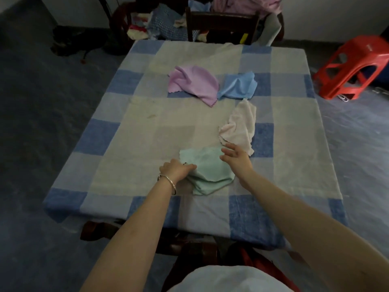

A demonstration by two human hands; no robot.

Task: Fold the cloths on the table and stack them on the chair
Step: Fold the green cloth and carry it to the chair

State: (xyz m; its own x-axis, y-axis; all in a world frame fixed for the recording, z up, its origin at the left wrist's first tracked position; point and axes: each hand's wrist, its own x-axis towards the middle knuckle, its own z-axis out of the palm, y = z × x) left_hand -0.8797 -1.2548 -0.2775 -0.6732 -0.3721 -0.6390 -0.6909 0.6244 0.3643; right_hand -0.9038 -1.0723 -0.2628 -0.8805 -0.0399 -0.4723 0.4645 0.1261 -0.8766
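Apparently, green cloth point(211, 170) beneath left fingers point(189, 167)

Matt woven tablecloth point(147, 127) lightly creased, soft matt green cloth point(212, 171), smooth purple cloth point(193, 83), smooth blue cloth point(237, 86), fluffier pink cloth point(240, 127), shiny metal bangle point(168, 180), glossy red plastic stool point(353, 64), dark wooden chair point(221, 20)

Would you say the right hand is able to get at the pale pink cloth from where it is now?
Probably yes: the right hand is open just short of the pale pink cloth, with nothing between them.
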